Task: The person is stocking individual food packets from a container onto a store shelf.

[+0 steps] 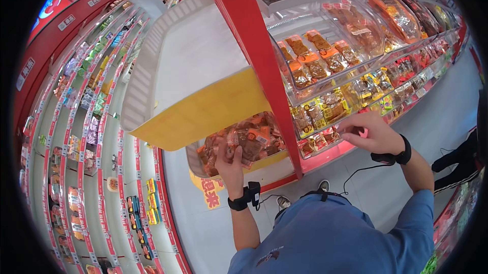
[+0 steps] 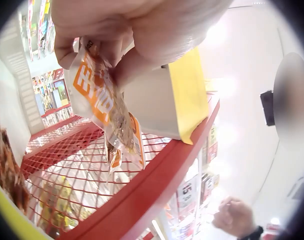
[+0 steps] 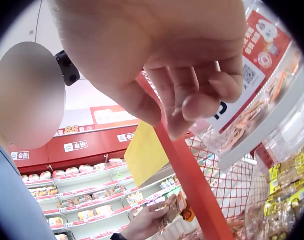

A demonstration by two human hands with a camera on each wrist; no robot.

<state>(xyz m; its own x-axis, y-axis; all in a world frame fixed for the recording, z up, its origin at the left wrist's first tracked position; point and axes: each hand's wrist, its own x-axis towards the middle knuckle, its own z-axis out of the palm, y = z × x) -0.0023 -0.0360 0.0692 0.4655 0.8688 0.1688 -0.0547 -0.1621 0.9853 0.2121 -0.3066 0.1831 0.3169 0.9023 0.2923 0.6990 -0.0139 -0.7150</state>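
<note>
Over the lower bin of packets, my left hand (image 1: 231, 171) pinches a clear snack packet (image 2: 97, 92) with orange and white print between thumb and fingers. A second orange-edged packet (image 2: 137, 137) hangs just below it in the left wrist view. Many similar brown snack packets (image 1: 254, 144) lie heaped in the bin under this hand. My right hand (image 1: 373, 132) hovers in front of the lower shelf, on the other side of the red post (image 1: 254, 45). Its fingers (image 3: 184, 102) hang loosely bent with nothing between them.
A white basket (image 1: 147, 65) with a yellow front panel (image 1: 203, 114) sits above the bin. Clear trays of bagged snacks (image 1: 325, 55) fill the right shelves. Red mesh (image 2: 87, 165) divides bin from shelves. Stocked shelves (image 1: 91, 137) line the left; another person's legs (image 1: 460, 159) show right.
</note>
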